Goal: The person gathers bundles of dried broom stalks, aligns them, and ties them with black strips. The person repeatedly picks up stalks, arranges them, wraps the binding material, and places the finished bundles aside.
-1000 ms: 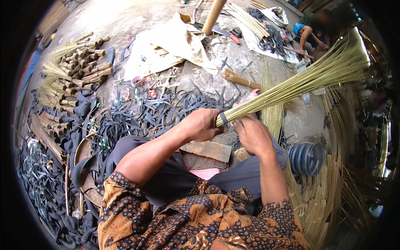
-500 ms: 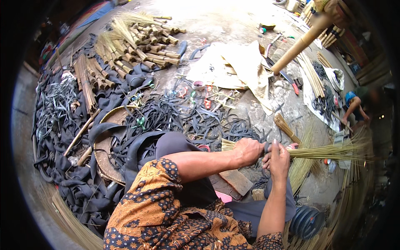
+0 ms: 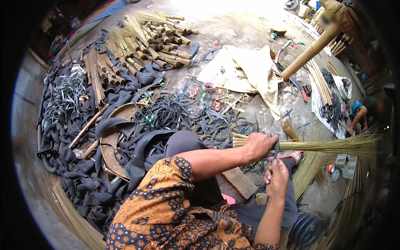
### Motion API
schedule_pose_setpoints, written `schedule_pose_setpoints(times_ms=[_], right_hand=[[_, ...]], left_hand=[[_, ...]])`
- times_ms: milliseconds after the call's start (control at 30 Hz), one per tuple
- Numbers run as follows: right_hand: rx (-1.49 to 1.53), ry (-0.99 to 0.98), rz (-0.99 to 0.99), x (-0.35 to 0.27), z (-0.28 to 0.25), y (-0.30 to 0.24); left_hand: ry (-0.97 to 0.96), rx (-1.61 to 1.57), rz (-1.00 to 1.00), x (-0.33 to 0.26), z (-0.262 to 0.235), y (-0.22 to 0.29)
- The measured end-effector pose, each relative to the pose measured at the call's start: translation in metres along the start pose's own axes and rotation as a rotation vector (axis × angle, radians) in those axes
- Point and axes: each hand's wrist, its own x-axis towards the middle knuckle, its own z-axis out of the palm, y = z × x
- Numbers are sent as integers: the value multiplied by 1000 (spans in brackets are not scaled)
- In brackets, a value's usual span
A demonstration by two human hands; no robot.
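My left hand [image 3: 258, 148] is closed around a bundle of thin yellow-green sticks [image 3: 329, 146], held level above my lap. The cut butt ends stick out to its left, and the long wispy ends fan out to the right. A black rubber strip [image 3: 276, 148] crosses the bundle just beside my left fingers. Below the bundle, my right hand [image 3: 276, 178] pinches the lower end of that strip, which looks taut. Beneath my forearms lies a wooden board [image 3: 239, 183].
Black rubber strips [image 3: 175, 116] and sheets spread across the floor around a round woven tray [image 3: 109, 146]. Tied stick bundles [image 3: 162, 41] are piled at the far left. A slanted bamboo pole [image 3: 310, 52] rises at the right, near a cream cloth [image 3: 241, 66]. Another person [image 3: 362, 112] sits far right.
My right hand has moved down from the bundle, drawing out the rubber strip. The bundle's wispy end has risen slightly. The whole view has shifted a little.
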Motion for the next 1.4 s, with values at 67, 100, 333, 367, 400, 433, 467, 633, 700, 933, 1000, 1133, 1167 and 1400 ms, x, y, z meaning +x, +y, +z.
schedule_pose_setpoints(times_ms=[67,100,333,367,400,433,467,633,700,933,1000,1133,1167,1400], right_hand=[[-216,-26,-131,-5,-1,-2],[-326,8,-184,-9,-2,0],[-877,29,-542,-29,-50,13],[-902,29,-568,-27,-57,13],[-919,49,-485,-19,-62,11],[-937,40,-623,-11,-66,8],[-963,42,-698,-2,-67,3],[-1028,-110,-1038,12,-55,-28],[-975,-38,-989,6,-40,-39],[-860,74,-253,-11,-7,-73],[-854,26,-230,6,6,-74],[-646,-61,-240,32,19,-60],[-512,-16,-185,32,18,-52],[-254,17,-346,19,6,-11]], left_hand=[[-31,23,-13,0,-4,0],[-6,28,-11,-1,-7,-1],[-244,-300,18,1,-53,5],[-344,-405,6,-2,-57,11],[-427,-571,64,-6,-60,17],[-510,-735,117,-10,-60,23],[-683,-911,122,-14,-61,27],[-1217,-1133,-13,-17,-61,31],[-1027,-1018,23,-16,-57,28],[-255,-71,38,-12,-26,20],[-198,21,49,-12,-18,19],[-183,42,46,-16,-9,12],[-198,11,29,-15,-8,10],[-68,11,-26,-8,-4,2]])
